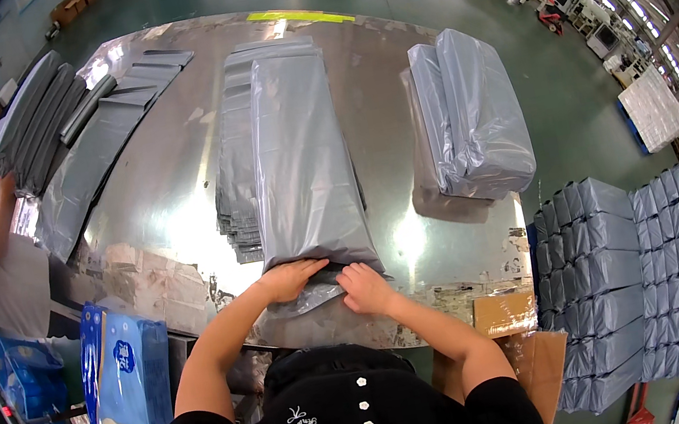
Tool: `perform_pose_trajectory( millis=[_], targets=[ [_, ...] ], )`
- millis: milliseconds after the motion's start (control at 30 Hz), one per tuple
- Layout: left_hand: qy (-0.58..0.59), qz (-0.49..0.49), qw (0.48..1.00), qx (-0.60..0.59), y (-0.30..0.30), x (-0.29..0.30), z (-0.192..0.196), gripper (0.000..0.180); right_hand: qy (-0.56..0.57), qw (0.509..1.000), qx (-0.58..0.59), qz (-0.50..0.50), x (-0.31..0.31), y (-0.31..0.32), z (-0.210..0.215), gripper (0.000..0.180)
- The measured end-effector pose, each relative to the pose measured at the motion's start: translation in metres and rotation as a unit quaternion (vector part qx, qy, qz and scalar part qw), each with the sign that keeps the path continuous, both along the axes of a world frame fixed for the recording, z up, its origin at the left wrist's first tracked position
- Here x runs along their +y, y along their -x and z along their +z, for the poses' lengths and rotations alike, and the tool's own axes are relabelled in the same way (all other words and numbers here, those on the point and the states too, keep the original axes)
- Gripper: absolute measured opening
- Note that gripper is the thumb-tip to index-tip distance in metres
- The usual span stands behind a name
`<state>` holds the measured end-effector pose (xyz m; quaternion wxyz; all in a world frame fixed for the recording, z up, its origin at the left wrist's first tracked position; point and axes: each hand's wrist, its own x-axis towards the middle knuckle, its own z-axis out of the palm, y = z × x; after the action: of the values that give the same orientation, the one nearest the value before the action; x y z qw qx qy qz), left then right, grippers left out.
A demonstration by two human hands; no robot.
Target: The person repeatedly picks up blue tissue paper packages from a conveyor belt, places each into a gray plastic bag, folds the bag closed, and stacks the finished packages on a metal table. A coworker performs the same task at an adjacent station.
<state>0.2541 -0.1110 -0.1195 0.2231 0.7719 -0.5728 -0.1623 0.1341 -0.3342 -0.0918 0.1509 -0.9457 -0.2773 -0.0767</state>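
In front of me lies a long grey plastic bag (301, 155), filled out and slightly rounded, on top of a stack of flat grey bags (235, 189). At its near end the loose, thinner plastic of the mouth (305, 299) spreads toward the table edge. Across the left of this end rests my left hand (297, 279), its fingers stretched toward the right. My right hand (366, 288) is at the right corner of the mouth, fingers bent and closed on the plastic. What is inside the bag is hidden.
Two filled grey bags (476, 113) stand on the metal table (370, 72) at right. At far left, another person's hands (5, 185) hold grey bundles (41, 118). Blue packages (133, 399) stand lower left, a cardboard box (541, 367) lower right, and stacked grey bags (610, 274) beyond.
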Motion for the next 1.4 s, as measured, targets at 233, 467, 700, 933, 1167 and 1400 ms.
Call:
perform_pose_trajectory(
  millis=[233,467,700,933,1167,1400],
  targets=[
    [-0.040,0.039,0.992,0.112,-0.003,0.007,0.031,0.057,-0.026,0.995,-0.094,-0.021,-0.004,-0.024,0.019,0.018],
    [-0.050,0.104,0.963,0.245,-0.033,0.070,0.056,0.065,-0.050,0.984,-0.054,-0.161,-0.012,-0.061,0.031,0.044],
    [0.116,0.279,0.944,0.134,-0.022,0.086,0.029,0.018,-0.156,0.962,0.030,-0.221,-0.079,-0.032,0.062,0.075],
    [0.194,0.346,0.909,0.129,-0.026,0.086,0.017,0.013,-0.352,0.881,0.172,-0.264,-0.120,0.003,-0.037,0.026],
    [0.249,0.423,0.861,0.134,-0.040,0.068,-0.034,0.008,-0.495,0.794,0.153,-0.319,-0.098,-0.069,-0.068,0.008],
    [0.360,0.584,0.511,0.518,-0.059,-0.009,-0.086,0.055,-0.557,0.721,0.137,-0.389,-0.056,-0.115,-0.133,0.027]
  ],
)
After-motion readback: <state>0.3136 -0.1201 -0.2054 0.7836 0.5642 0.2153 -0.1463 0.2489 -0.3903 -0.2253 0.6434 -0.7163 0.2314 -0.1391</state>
